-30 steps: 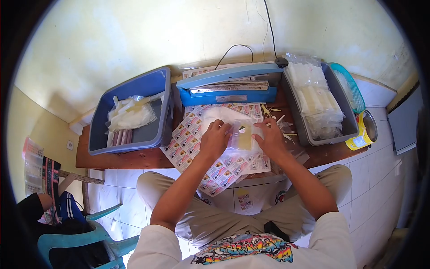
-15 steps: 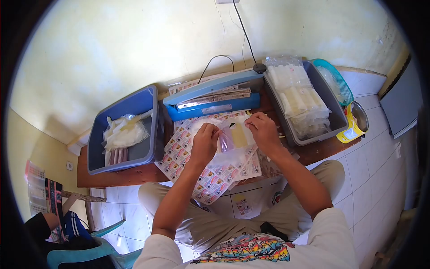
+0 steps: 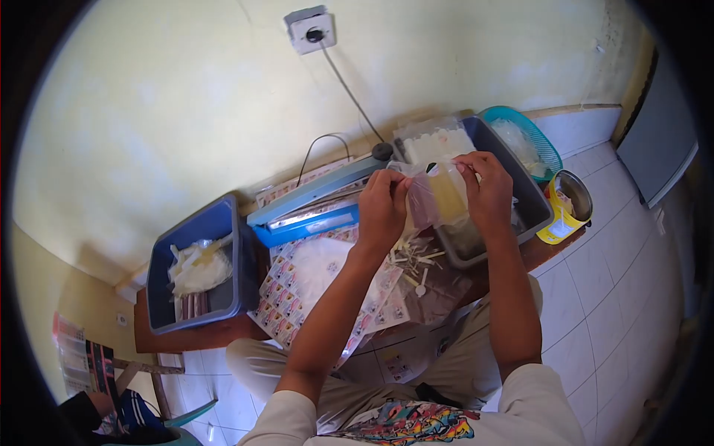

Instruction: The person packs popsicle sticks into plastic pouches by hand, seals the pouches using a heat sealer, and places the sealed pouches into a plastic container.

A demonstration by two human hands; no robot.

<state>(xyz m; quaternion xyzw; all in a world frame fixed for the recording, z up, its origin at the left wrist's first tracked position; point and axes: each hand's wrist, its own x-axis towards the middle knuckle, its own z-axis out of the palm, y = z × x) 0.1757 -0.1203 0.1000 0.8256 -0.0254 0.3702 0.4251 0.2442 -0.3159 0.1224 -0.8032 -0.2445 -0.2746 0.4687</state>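
Note:
My left hand (image 3: 384, 209) and my right hand (image 3: 487, 192) pinch the two sides of a clear plastic packet (image 3: 444, 197), with pinkish strips near the left and a pale yellow block in the middle. The packet hangs in front of the grey bin (image 3: 537, 232), partly hiding the white packets (image 3: 439, 141) stacked in it. Left of my hands stands a blue impulse heat sealer (image 3: 312, 221). Below it, sheets of printed labels (image 3: 286, 301) lie under a white sheet (image 3: 316, 267).
A blue bin (image 3: 236, 276) with plastic packets (image 3: 201, 267) stands at the left. Thin pale strips (image 3: 416, 260) lie scattered below my hands. At the right are a teal basket (image 3: 547, 141) and a yellow can (image 3: 559, 215). Another person's arm (image 3: 97, 405) shows at lower left.
Both hands have carried the packet up and rightward from above the label sheets to the front of the grey bin. The camera view has shifted, bringing the wall socket into sight.

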